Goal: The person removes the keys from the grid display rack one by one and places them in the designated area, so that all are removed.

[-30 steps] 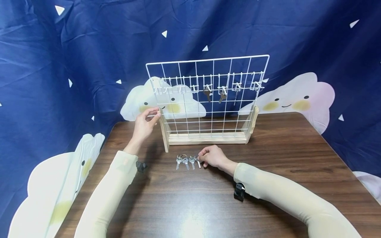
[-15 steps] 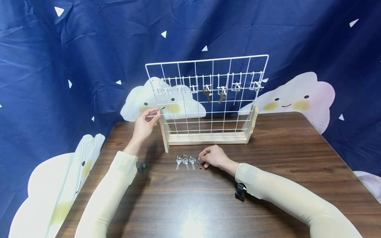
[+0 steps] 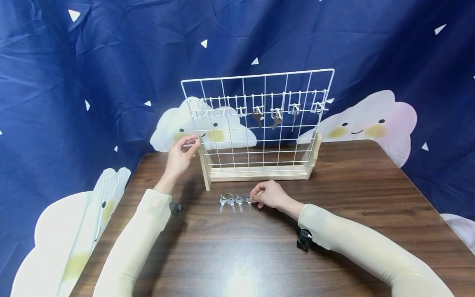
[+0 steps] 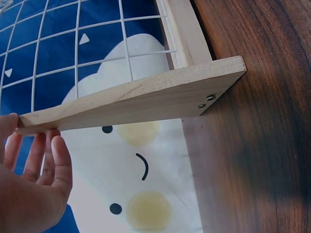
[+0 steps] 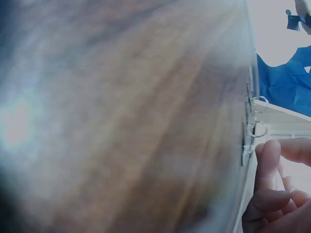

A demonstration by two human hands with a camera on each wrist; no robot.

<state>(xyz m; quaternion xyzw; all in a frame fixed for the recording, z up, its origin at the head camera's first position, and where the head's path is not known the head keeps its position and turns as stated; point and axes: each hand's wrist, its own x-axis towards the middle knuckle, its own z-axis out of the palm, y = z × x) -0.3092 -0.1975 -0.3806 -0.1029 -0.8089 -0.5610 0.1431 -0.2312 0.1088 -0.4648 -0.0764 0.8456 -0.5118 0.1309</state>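
Note:
My left hand [image 3: 179, 159] pinches the top of the left wooden upright [image 4: 131, 99] of a white wire grid rack [image 3: 264, 140]. In the left wrist view the thumb lies on one side of the wood and the fingers on the other. On the table before the rack, my right hand [image 3: 272, 194] pinches the rightmost silver key [image 3: 249, 203] near its head. To its left, three more silver keys [image 3: 231, 201] lie in a row, blades toward me. The right wrist view shows fingertips [image 5: 269, 150] right at the keys, seen edge-on with their rings.
White hooks [image 3: 225, 111] line the grid's upper part. Keys [image 3: 276, 119] hang on several hooks at the middle and right. The rack stands on a wooden base [image 3: 258, 175] on a brown table [image 3: 237, 251]. Behind it hangs a blue curtain [image 3: 148, 57] with clouds.
My right hand has shifted slightly right, and the rightmost key has moved with it, a little apart from its neighbour, its blade turned more toward me. My left hand stays put.

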